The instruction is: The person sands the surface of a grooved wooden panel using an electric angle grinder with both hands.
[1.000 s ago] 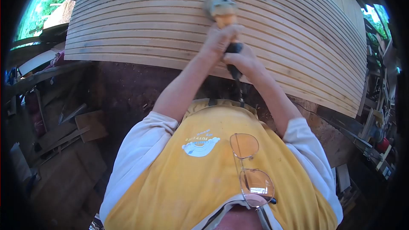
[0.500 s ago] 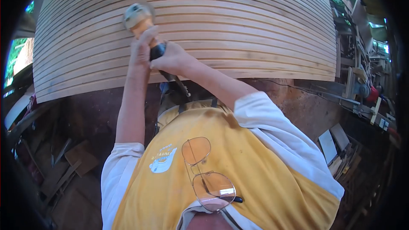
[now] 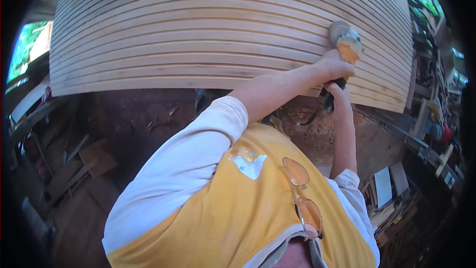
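grooved panel (image 3: 188, 34), open around grinder (image 3: 350, 47)

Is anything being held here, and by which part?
Yes, an angle grinder: the left hand grips its body just behind the orange section near the head, and the right hand holds its black rear end.

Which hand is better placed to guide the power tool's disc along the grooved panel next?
Left, probably: the left hand grips the power tool just behind its disc, over the grooved panel. The right hand holds the black rear end, farther from the disc.
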The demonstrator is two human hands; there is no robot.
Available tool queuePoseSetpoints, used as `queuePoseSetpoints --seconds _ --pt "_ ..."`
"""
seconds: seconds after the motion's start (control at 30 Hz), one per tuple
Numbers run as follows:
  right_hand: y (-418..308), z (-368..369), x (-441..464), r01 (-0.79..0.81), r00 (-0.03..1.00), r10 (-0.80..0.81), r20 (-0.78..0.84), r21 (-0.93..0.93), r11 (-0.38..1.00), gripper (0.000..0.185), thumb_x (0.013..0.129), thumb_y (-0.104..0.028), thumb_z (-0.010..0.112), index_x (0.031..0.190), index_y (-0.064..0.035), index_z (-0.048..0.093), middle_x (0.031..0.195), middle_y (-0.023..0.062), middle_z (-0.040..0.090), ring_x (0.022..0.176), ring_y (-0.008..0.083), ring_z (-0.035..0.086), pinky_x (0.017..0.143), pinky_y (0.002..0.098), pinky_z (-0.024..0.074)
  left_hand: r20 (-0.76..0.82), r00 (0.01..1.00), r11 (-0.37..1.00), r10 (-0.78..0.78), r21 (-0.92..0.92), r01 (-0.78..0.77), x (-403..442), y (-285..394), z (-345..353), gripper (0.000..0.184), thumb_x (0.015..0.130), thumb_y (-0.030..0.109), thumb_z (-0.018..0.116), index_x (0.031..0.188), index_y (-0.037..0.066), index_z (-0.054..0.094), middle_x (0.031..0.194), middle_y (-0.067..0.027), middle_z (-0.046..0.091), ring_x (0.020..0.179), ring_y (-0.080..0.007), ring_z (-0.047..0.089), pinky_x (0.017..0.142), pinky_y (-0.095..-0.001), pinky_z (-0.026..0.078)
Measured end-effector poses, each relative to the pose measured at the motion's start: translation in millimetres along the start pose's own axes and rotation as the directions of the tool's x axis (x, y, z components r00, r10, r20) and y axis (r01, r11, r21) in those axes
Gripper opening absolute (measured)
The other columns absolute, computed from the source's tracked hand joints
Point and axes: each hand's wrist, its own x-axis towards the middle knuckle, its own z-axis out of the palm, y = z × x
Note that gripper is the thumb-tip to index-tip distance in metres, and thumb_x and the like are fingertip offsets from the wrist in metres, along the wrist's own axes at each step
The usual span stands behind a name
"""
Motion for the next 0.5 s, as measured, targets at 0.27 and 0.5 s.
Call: queuePoseSetpoints --seconds 0.27,0.5 --pt "6 201 -37 0.048 0.921 0.013 0.388 -0.148 0.988 0.028 0.077 -0.019 0.072 0.100 -0.0043 0.068 0.081 0.0022 0.064 0.068 0.0133 0.062 0.060 0.0298 0.0507 -0.287 0.956 0.928 0.053 -0.340 -0.153 -165 15 -177 0.029 0.080 0.018 0.080 0.105 0.011 0.066 0.085 0.0033 0.061 0.075 -0.0079 0.058 0.068 -0.0267 0.050" --pt "-14 434 -30 0.415 0.571 -0.019 0.821 -0.269 0.869 0.037 0.072 -0.029 0.080 0.095 -0.0026 0.068 0.080 0.0066 0.068 0.068 0.0165 0.066 0.063 0.0332 0.0548 -0.746 0.664 0.877 -0.048 -0.350 -0.329 -311 50 -370 0.029 0.084 0.019 0.082 0.106 0.012 0.064 0.086 0.0017 0.062 0.075 -0.0106 0.063 0.065 -0.0281 0.052"
